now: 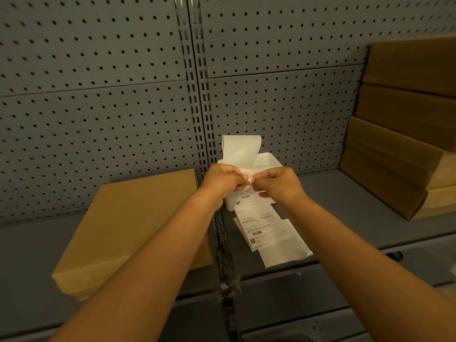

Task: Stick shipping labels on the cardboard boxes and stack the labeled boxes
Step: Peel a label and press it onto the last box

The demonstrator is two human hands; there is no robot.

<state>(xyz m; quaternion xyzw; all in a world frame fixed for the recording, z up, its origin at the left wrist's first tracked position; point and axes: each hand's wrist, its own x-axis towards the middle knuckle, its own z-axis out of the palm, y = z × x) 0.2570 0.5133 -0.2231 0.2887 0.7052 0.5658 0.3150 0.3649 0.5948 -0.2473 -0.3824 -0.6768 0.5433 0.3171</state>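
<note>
Both hands meet over the grey shelf, pinching a strip of shipping labels (259,225). My left hand (223,180) and my right hand (278,185) grip the strip at one spot, fingertips nearly touching. Above the hands the blank backing paper (240,149) curls up and over. Below them printed labels with barcodes hang down onto the shelf. A flat cardboard box (128,230) lies on the shelf to the left, partly under my left forearm, its top bare.
A white plastic bin (267,161) stands behind the hands against the pegboard wall (98,95). Several cardboard boxes (404,144) are stacked at the right end of the shelf. The shelf's front edge (370,250) runs below the labels.
</note>
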